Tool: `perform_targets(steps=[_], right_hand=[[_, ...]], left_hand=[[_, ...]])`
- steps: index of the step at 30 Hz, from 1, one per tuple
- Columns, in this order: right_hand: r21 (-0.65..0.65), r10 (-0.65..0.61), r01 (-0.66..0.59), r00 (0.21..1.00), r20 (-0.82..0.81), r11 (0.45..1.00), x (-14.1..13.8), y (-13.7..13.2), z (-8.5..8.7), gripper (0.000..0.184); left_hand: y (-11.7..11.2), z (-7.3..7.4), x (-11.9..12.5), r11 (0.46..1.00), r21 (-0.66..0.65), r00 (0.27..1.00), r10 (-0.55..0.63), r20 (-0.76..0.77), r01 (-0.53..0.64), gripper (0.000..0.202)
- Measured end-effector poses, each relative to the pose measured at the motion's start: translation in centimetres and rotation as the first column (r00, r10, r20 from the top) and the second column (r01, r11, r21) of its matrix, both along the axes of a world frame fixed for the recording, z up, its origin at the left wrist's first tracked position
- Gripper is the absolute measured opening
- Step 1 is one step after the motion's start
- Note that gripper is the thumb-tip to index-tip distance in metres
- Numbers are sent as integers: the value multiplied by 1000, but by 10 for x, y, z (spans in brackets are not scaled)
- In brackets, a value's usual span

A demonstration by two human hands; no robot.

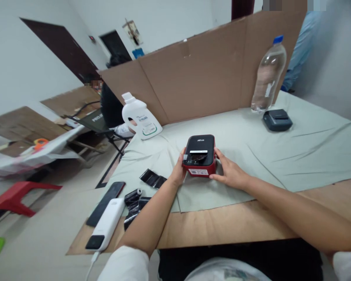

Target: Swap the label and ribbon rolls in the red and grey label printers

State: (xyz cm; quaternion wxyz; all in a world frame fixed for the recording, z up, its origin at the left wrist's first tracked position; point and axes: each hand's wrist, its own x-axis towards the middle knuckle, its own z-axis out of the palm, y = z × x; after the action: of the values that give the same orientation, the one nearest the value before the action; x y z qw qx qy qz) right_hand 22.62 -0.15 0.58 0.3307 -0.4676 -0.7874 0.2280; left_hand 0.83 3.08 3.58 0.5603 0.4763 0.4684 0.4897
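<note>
Between left hand (pixel 179 171) and right hand (pixel 230 171), a red-and-black device (pixel 200 144) is held, right of the white jug (pixel 142 119) and nearer.
Right thumb and forefinger are parted against it; left fingers cannot be made out. By uneven pressure, it could be tipped.

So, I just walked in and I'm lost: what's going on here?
A person has a boxy black-and-red device held from both sides, the left-hand grip on its left and the right-hand grip on its right. Whether it rests on the pale cloth or is slightly raised is hard to tell. Dark strips lie to its left, near a corded white device. A white jug stands farther back on the left, and a clear bottle stands at the back right.
</note>
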Motion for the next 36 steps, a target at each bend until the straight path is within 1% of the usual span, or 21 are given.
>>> perform_targets(steps=[1, 2, 3, 6, 8, 10, 11, 13, 14, 16, 18, 20, 24, 32, 36], right_hand=[[-10, 7, -8, 1000, -18, 1000, 0, -1, 1, 103], [-17, 11, -12, 999, -37, 1000, 1, -2, 2, 103], [-20, 7, -8, 998, -55, 1000, 2, -3, 4, 102], [-6, -40, 39, 997, -67, 999, 3, -5, 7, 104], [26, -81, 82, 996, -42, 996, 2, -6, 7, 105], [109, -126, 126, 992, -7, 986, -2, -8, 6, 102], [180, -155, 150, 988, 11, 972, -3, -8, 4, 99], [367, -199, 174, 979, 34, 914, -6, -10, 3, 92], [458, -198, 155, 979, 46, 875, -8, -10, 2, 87], [596, -133, 52, 987, 93, 801, -9, -11, 2, 72], [660, -61, -55, 987, 151, 749, -10, -13, 4, 58], [684, -46, -84, 984, 170, 725, -12, -14, 5, 50], [690, -69, -52, 987, 147, 722, -15, -16, 5, 41], [703, -90, -46, 984, 155, 710, -17, -16, 4, 38], [703, -93, -45, 983, 157, 709, -17, -17, 5, 38]], left_hand=[[-2, 0, 3, 998, -14, 993, -64, 100, 66, 57], [-6, 0, 7, 994, -6, 981, -102, 167, 105, 59], [-10, 0, 10, 993, 5, 972, -117, 205, 119, 60], [-21, -2, 17, 995, 3, 965, -95, 244, 97, 61], [-23, -6, 18, 998, 7, 960, -58, 274, 58, 62], [-20, -10, 17, 1000, -14, 952, -13, 305, 19, 64], [-19, -11, 16, 1000, -31, 948, 7, 317, 3, 64], [-15, -12, 13, 998, -60, 938, 34, 344, -14, 63], [-14, -12, 12, 998, -67, 932, 39, 360, -16, 62], [-13, -10, 10, 997, -77, 920, 45, 389, -16, 59], [-12, -7, 9, 996, -88, 915, 51, 400, -17, 56], [-11, -5, 10, 994, -102, 919, 67, 389, -30, 55], [-7, -2, 12, 991, -104, 932, 110, 345, -79, 55], [-3, 3, 13, 990, -102, 945, 122, 303, -95, 58], [-3, 1, 13, 991, -83, 953, 124, 277, -105, 58]])
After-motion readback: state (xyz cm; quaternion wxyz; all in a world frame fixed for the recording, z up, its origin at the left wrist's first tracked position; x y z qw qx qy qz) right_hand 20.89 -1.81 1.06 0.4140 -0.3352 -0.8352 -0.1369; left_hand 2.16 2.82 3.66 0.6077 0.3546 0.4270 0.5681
